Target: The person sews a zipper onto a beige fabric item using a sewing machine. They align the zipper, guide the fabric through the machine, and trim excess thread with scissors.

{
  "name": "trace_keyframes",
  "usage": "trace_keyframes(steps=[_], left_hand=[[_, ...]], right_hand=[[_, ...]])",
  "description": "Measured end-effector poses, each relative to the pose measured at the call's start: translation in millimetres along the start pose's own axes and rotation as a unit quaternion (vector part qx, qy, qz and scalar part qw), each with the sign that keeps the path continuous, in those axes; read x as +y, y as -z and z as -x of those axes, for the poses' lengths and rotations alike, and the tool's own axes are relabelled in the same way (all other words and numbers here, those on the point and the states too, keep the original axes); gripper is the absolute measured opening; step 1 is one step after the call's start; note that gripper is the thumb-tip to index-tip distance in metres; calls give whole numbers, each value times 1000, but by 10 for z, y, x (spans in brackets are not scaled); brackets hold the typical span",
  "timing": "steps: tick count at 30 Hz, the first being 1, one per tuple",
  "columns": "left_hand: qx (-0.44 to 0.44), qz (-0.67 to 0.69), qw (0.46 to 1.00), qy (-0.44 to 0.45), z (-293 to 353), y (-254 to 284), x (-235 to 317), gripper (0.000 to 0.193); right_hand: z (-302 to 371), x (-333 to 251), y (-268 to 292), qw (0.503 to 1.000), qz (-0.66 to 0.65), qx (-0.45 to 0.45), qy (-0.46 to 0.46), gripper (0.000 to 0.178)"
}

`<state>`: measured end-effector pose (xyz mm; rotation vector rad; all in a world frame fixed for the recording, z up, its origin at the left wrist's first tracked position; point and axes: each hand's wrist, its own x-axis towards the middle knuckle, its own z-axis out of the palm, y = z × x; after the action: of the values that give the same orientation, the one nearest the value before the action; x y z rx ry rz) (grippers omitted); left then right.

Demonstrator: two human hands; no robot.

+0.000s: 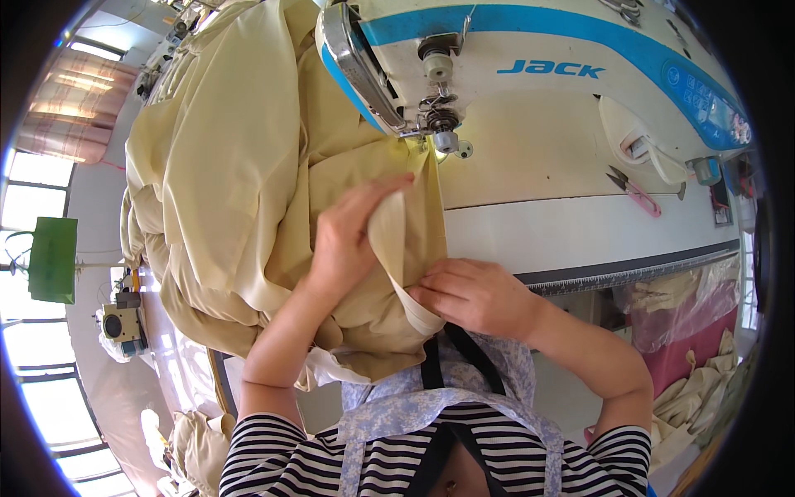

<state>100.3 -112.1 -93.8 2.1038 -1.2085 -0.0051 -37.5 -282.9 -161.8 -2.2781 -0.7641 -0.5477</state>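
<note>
Over beige cloth, left hand blurred

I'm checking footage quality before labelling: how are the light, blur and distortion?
Head view: windows at far left glare nearly white; a yellowish glow lights the cloth beside the sewing machine; the left hand looks motion-blurred, the right hand sharper; fisheye bending shows toward the dark rim.

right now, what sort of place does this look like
Probably a garment sewing workshop: a white and blue sewing machine has beige cloth bunched up at it, pink-handled scissors lie on the table, and a second sewing machine stands at far left.
</note>
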Motion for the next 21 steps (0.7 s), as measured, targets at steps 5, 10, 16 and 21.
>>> trace_keyframes(steps=[5, 10, 16, 21], left_hand=[[4, 19, 999, -50, -141, -7, -109, 25], [-30, -155, 958, -241, -128, -214, -223, 22], [-13, -181, 949, -258, -51, -250, -373, 19], [-10, -175, 950, -258, -142, -266, -562, 19]], right_hand=[[13, 68, 29, 996, -79, 30, -21, 31], [0, 70, 27, 996, -80, 25, -10, 28], [-33, 61, 34, 997, -74, 20, -12, 28], [-106, 98, 70, 998, -38, 0, -51, 29]])
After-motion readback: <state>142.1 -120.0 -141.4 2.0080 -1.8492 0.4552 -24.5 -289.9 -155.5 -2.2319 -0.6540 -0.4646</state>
